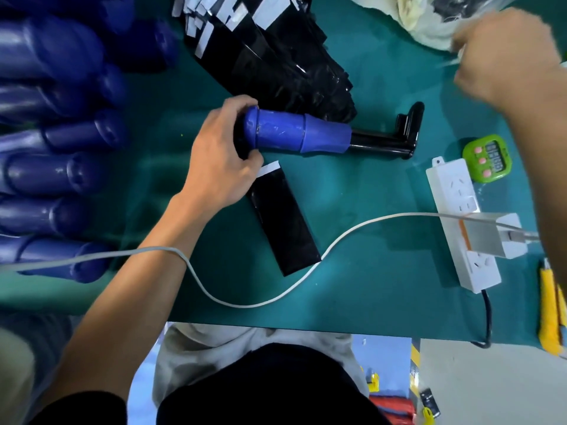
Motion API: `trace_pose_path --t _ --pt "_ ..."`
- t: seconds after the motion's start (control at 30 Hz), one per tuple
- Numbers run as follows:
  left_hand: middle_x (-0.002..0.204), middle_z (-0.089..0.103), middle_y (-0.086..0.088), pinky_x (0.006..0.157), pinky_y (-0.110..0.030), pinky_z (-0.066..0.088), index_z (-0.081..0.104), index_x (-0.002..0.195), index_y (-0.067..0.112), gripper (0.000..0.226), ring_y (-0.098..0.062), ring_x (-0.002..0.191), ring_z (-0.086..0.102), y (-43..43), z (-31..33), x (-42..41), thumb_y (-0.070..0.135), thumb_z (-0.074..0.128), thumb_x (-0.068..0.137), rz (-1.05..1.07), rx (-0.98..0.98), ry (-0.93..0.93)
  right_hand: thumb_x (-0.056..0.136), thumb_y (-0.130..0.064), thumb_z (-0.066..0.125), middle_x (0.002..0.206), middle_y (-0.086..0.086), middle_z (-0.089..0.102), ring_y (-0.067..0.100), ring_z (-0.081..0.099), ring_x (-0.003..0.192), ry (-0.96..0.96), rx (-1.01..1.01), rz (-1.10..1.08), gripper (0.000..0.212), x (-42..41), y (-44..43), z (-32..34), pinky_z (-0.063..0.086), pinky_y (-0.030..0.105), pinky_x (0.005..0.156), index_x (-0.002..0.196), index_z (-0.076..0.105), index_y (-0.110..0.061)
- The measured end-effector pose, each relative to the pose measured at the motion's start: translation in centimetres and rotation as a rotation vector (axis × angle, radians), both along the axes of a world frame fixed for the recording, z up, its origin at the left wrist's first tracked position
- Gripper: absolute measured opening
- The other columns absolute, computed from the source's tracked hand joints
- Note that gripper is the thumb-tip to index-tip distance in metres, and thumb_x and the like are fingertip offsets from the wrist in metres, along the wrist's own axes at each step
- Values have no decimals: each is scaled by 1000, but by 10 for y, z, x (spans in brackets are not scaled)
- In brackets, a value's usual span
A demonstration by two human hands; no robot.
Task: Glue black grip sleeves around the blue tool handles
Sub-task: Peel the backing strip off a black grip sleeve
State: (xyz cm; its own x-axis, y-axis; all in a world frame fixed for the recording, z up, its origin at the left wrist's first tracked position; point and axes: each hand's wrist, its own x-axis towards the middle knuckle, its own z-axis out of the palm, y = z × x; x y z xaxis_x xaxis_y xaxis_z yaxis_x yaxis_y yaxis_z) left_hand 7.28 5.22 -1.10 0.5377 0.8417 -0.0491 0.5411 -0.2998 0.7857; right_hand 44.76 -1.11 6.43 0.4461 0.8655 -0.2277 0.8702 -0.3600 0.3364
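Observation:
My left hand grips the butt end of a blue tool handle that lies on its side on the green mat. The handle's middle looks glossy, and a black metal stem sticks out to the right. A flat black grip sleeve with a white strip at its top lies just below the handle, partly under my left hand. My right hand is raised at the far right, blurred, its fingers curled beside a clear plastic bag; what it holds is unclear.
Several blue handles are piled at the left. A heap of black sleeves lies at the back. A white power strip, a green timer, a white cable and a yellow utility knife sit to the right.

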Motion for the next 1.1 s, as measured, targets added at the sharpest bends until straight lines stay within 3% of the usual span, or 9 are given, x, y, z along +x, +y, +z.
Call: trace_pose_path --t 0.17,0.27,0.33,0.5,0.7,0.8,0.9,1.03,1.1 --pt "129 60 0 102 -25 45 52 144 22 69 -16 113 56 -1 2 2 12 64 76 23 -33 7 100 -10 54 101 24 70 38 66 90 366 128 -146 23 -32 -6 17 55 40 83 109 74 -12" --pt "126 56 2 98 -13 38 50 148 23 75 -15 112 54 -1 3 1 13 65 75 20 -39 21 95 -17 54 99 3 67 10 55 72 608 386 -223 29 -70 -14 29 43 17 62 114 74 -25" --pt "123 53 5 99 -14 39 50 150 20 77 -18 114 55 -2 3 1 10 65 74 6 -32 19 91 -19 55 91 -17 66 -5 53 69 772 576 -217 33 -107 -29 34 37 7 61 115 75 -29" --pt "132 55 6 108 -26 42 47 153 21 83 -17 122 53 -4 2 -3 6 62 72 -9 -37 -14 94 -11 60 103 -18 73 16 68 91 1079 742 -254 36 -188 -85 -3 52 30 82 114 70 -38" --pt "135 59 7 110 -23 39 52 145 17 76 -12 126 53 -11 4 -3 -4 56 72 109 20 -72 94 -19 62 118 -35 66 -7 64 101 980 904 -367 44 -212 -92 -47 42 2 86 130 60 -44" --pt "111 58 17 93 -27 45 59 117 21 45 -10 105 56 -9 11 -16 8 59 75 184 117 -37 89 -16 67 112 -44 62 -7 61 95 944 832 -313 66 -214 -92 -57 37 -3 85 144 47 -48" --pt "94 66 15 77 -32 42 69 97 31 16 -18 94 59 -6 17 -35 34 61 83 20 321 241 90 -14 69 107 -48 59 -10 58 91 910 830 -333 72 -210 -94 -64 35 -4 85 148 42 -46" --pt "110 67 13 70 -32 39 73 106 38 39 -19 104 60 -11 23 -32 67 65 80 -214 299 435 81 -18 76 117 -33 65 -8 61 101 853 954 -359 79 -210 -95 -66 37 0 91 147 41 -44" --pt "114 64 14 71 -33 40 70 106 38 44 -18 107 58 -15 22 -27 65 77 73 -259 255 458 76 -22 85 133 -22 62 4 61 116 835 1078 -340 83 -208 -101 -68 45 15 99 146 44 -37"
